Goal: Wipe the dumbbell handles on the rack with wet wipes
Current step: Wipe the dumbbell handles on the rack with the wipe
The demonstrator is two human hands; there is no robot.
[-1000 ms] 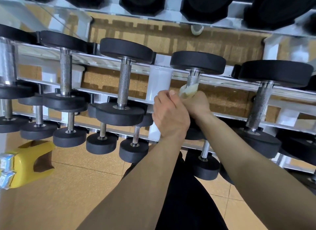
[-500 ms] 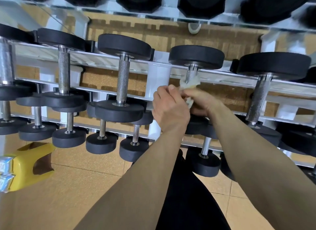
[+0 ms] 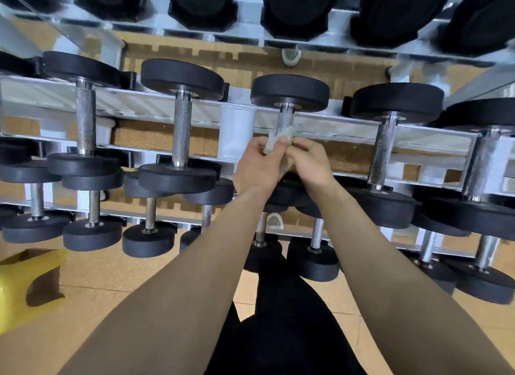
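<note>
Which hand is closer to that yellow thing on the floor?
Left. The left hand is up-right of the yellow thing; the right hand lies farther right. Both pinch the wet wipe.

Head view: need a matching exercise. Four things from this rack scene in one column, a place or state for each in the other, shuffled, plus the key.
Things
1. wet wipe
2. yellow object
3. white post
4. knurled handle just left of that post

Places or states
A. on the floor, lower left
B. bare steel, no hand on it
C. pinched between the fingers of the left hand and the right hand
D. upright, painted, just left of the hands

Pairs: 1-C, 2-A, 3-D, 4-B
</note>
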